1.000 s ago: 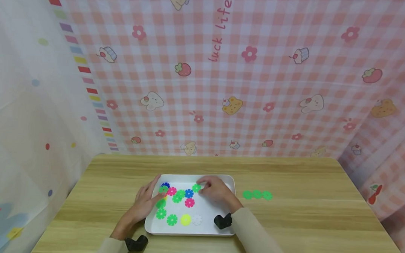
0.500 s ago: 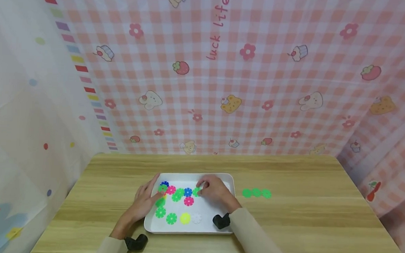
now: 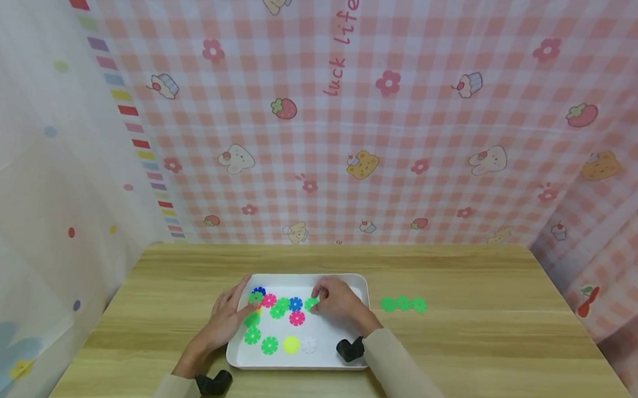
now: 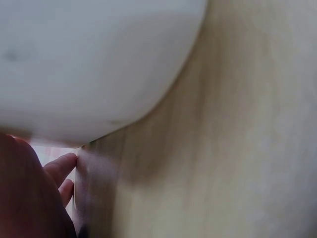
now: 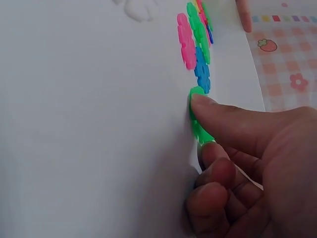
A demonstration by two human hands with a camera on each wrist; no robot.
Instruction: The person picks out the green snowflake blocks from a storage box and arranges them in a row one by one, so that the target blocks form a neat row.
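Note:
My right hand [image 3: 337, 298] pinches a green snowflake disc [image 5: 200, 134] between thumb and fingertips, low over the tray floor. Just beside that disc lies a blue snowflake disc [image 3: 295, 304], with a pink one [image 3: 297, 318] below it. My left hand [image 3: 227, 317] holds the left wall of the white tray [image 3: 338, 366], thumb over the rim and fingers outside. Its thumb reaches near a green disc [image 3: 252, 319] and partly covers the left pile. The left wrist view shows the tray's outer corner [image 4: 148, 74] and a few fingers [image 4: 60, 167].
Along the tray's front lie a green [image 3: 270, 346], a yellow [image 3: 291, 344] and a clear disc [image 3: 309, 344]. Three green discs [image 3: 403, 303] form a row on the wooden table [image 3: 478, 348], right of the tray. A checked cloth [image 3: 386, 130] hangs behind.
The right hand has shifted the green disc slightly right and toward me, beside the blue one. My left hand keeps its place on the tray. The head view has shifted slightly.

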